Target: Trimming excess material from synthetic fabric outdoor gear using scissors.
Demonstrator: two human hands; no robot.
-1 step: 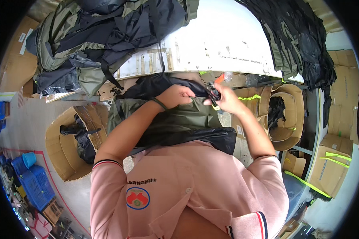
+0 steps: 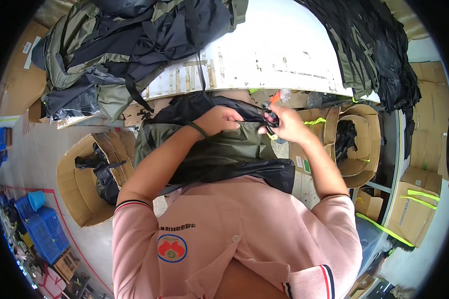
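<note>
An olive-green and black fabric piece point(image 2: 224, 144), like part of a bag, lies across my lap below the table edge. My left hand point(image 2: 218, 120) pinches its upper olive edge between thumb and fingers. At the right end of that edge, my right hand point(image 2: 286, 124) is closed around a small dark hand tool point(image 2: 271, 118) with an orange part above and a yellow part below. The tool's exact kind is hard to make out behind the fingers. Black fabric point(image 2: 204, 105) bunches up just beyond both hands.
A white table point(image 2: 274, 45) stands ahead, with a heap of black and olive bags point(image 2: 129, 45) at left and dark straps point(image 2: 369, 50) at right. Open cardboard boxes flank me, one on the left point(image 2: 77, 184) and one on the right point(image 2: 371, 144). Blue crates point(image 2: 42, 231) stand far left.
My right hand has shifted slightly to the right with the tool, and the yellow part is a little lower. My left hand keeps its pinch on the fabric edge.
</note>
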